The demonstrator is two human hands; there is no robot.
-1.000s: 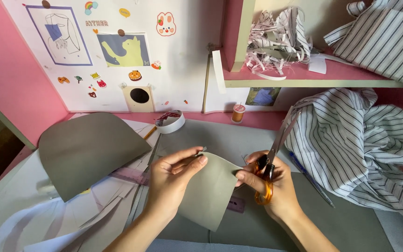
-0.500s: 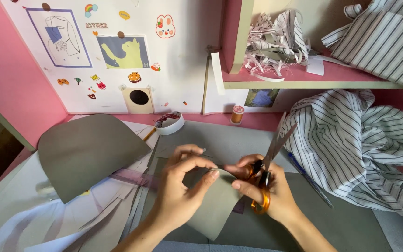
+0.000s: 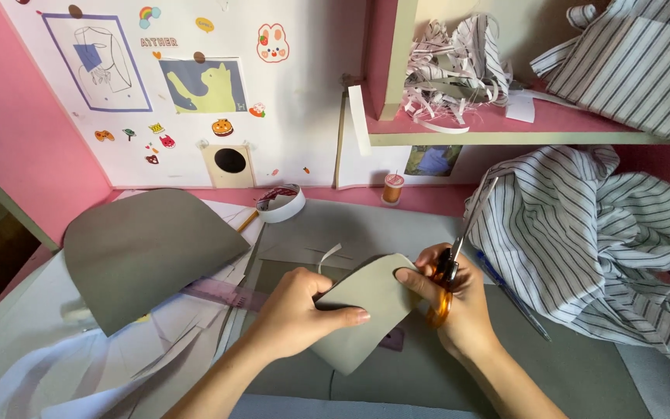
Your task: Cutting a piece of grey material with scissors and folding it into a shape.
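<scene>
Scissors with orange handles (image 3: 445,289), half-hidden in right hand (image 3: 459,306)'s grasp, blades pointing up-right; left hand (image 3: 300,310) pinches curved grey paper piece (image 3: 366,310), lower centre.

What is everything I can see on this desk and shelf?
Curved card piece: one, grey, held in both hands.
Large card piece: one, grey, left of desk.
Scissors: one, orange handles, in right hand.
Tape roll: one, white, back of desk.
Thread spool: one, orange, by wall.
Pen: one, blue, beside striped cloth.
Striped cloth: white-grey, right side.
Fabric scraps: pile, striped, on shelf.
Left hand: grip on card.
Right hand: grip on scissors and card.
</scene>
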